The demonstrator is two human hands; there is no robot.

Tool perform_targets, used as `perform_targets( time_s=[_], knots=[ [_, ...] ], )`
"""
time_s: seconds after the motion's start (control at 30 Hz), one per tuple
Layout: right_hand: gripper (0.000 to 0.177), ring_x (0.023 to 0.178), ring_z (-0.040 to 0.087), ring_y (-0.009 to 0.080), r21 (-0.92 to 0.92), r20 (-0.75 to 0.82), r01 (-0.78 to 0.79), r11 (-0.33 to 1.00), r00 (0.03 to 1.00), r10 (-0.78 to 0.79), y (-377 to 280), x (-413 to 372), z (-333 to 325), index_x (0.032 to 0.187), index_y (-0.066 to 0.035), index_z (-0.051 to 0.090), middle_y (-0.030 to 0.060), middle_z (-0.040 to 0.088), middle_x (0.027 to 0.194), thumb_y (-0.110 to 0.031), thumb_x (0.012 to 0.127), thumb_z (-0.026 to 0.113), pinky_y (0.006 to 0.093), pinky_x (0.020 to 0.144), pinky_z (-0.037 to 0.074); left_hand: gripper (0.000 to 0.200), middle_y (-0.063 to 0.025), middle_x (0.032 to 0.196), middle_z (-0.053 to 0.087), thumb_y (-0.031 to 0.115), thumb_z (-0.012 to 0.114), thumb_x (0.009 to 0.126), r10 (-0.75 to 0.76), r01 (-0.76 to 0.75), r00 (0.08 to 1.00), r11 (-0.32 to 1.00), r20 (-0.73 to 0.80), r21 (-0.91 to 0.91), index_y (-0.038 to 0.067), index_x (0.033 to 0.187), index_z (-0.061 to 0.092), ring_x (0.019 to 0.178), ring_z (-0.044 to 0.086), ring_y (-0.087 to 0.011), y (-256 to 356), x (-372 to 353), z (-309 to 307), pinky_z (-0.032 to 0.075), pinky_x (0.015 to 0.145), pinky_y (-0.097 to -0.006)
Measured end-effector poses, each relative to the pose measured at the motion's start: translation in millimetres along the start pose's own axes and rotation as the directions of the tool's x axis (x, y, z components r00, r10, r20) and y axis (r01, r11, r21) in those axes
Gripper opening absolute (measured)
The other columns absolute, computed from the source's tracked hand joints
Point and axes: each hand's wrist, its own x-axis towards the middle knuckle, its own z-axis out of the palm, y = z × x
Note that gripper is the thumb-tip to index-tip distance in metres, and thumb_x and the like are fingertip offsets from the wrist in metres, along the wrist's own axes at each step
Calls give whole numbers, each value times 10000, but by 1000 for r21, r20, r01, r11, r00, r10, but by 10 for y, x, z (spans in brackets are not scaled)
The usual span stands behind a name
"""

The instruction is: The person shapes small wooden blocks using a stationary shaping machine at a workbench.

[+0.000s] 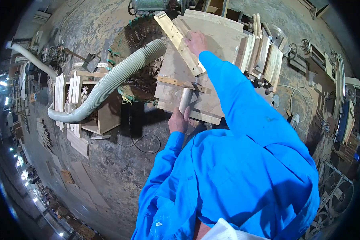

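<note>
My left hand (179, 121) is closed around the near end of a pale, narrow wooden piece (185, 100). Its far end lies by a wooden crossbar (176, 81) fixed on the worktable (224, 44); a small dark part there is too small to make out. My right hand (197, 43) reaches across the table, fingers curled on a brownish wooden strip (181, 27). This strip lies along a long, light wooden fence board (176, 39) set at a slant, with dark holes or screws along it. The fingertips of my right hand are partly hidden.
A ribbed grey hose (128, 66) arches left of the table into a wicker basket (117, 44) of wood offcuts. Wooden pieces (264, 56) are stacked on the table's right side. A wooden box (110, 116) with slats stands on the left; a cable loop (148, 152) lies on the floor.
</note>
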Motion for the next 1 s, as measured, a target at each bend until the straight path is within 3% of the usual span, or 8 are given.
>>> perform_targets(
  time_s=[0.33, 0.43, 0.57, 0.63, 1.0],
  knots=[
    [437, 1107, 633, 434, -63, 144, 4, 998, 989, 5, 9, 134, -73, 1127, -34, 706, 239, 691, 1109, -425, 935, 741, 541, 989, 488, 521, -273, 862, 718, 551, 612, 1013, 24, -24, 999, 1000, -25, 1, 31, 1035, 595, 843, 709, -485, -34, 24, 35, 552, 733, -577],
    [450, 1138, 617, 430, -35, 52, 17, 999, 999, -15, -2, 98, -42, 1166, -37, 700, 234, 675, 1157, -426, 943, 731, 535, 1009, 478, 524, -273, 860, 717, 553, 610, 1015, 19, -19, 1000, 1000, -21, 2, 30, 1028, 592, 842, 709, -485, -48, 34, 73, 553, 732, -575],
    [460, 1161, 602, 427, -27, 41, 28, 999, 999, -26, 16, 115, -56, 1197, -45, 697, 231, 661, 1184, -430, 948, 726, 531, 1020, 473, 535, -269, 859, 719, 559, 611, 1014, 16, -16, 1000, 1000, -17, 4, 24, 1024, 590, 843, 712, -479, -22, 32, 55, 552, 732, -568],
    [458, 1148, 611, 429, -68, 106, 36, 997, 994, -29, 20, 134, -87, 1211, -50, 701, 233, 663, 1173, -427, 950, 726, 528, 1015, 480, 542, -268, 863, 720, 565, 609, 1013, 14, -14, 1000, 1000, -15, 17, 23, 1025, 590, 846, 713, -477, -17, 46, 51, 552, 734, -568],
    [435, 1152, 625, 428, -52, 43, 44, 998, 998, -42, 4, 166, -108, 1160, -30, 721, 231, 664, 1189, -406, 943, 747, 515, 993, 513, 573, -275, 873, 719, 590, 585, 1017, 12, -10, 999, 998, -29, 57, 17, 1048, 596, 863, 705, -489, -22, 109, 73, 537, 761, -578]
  ],
)
